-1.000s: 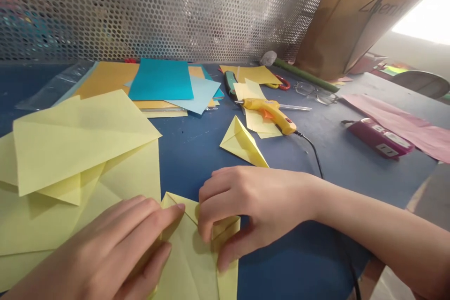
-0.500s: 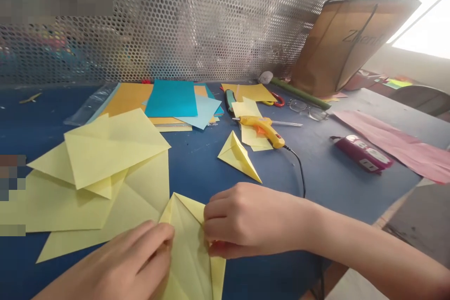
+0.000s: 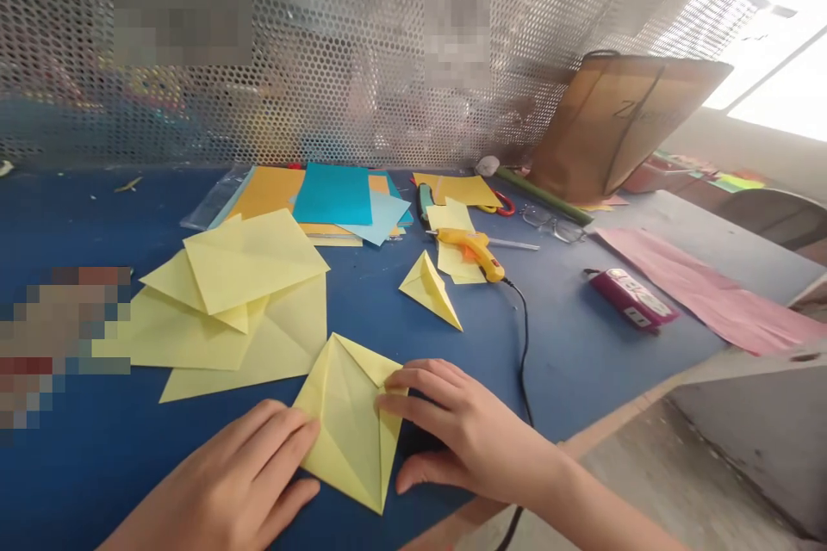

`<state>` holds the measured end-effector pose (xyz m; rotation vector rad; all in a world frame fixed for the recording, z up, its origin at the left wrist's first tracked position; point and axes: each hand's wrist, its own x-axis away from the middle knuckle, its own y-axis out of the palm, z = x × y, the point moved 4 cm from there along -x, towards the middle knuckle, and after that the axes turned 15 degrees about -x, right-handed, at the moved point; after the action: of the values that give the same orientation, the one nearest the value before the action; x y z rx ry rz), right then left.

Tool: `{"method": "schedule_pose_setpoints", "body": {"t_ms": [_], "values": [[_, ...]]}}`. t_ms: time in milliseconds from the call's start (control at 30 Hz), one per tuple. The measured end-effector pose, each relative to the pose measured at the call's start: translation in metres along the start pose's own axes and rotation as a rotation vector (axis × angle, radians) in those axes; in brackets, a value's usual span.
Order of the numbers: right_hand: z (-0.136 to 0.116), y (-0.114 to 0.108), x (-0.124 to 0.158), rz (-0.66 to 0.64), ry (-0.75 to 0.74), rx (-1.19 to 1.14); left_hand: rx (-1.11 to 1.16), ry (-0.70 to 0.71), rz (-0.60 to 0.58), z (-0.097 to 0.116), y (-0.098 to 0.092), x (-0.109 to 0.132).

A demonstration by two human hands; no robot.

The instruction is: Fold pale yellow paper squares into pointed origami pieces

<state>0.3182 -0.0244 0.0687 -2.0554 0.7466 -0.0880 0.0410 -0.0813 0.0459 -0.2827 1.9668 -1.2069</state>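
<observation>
A folded sheet of yellow paper lies on the blue table in front of me, one point facing away and its side flaps folded inward. My left hand rests over its left edge, fingers flat and the thumb off the lower edge. On the right flap lie the fingertips of my right hand, its thumb spread away below. Just beyond is a smaller folded yellow paper piece with a raised ridge. Several loose yellow sheets overlap to the left.
A yellow glue gun lies on yellow paper, its black cord running past my right wrist. Coloured sheets and scissors are at the back. A purple packet and pink paper lie right. A paper bag stands behind.
My right hand has opened from a closed pinch, its thumb now apart from the flap. The folded sheet shows more fully, its right flap lying inward. The view has shifted.
</observation>
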Motion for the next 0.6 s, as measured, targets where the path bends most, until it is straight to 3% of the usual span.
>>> {"method": "schedule_pose_setpoints", "body": {"t_ms": [133,333,600], "values": [[-0.007,0.007,-0.002,0.078,-0.018,0.123,0.014,0.026,0.035,0.006,-0.011,-0.018],[-0.017,0.012,-0.004,0.198,0.005,0.121,0.082,0.032,0.096,-0.002,-0.026,-0.024],[-0.029,0.008,-0.005,0.343,0.129,-0.008,0.126,-0.051,0.015,-0.014,-0.020,-0.031]]}}
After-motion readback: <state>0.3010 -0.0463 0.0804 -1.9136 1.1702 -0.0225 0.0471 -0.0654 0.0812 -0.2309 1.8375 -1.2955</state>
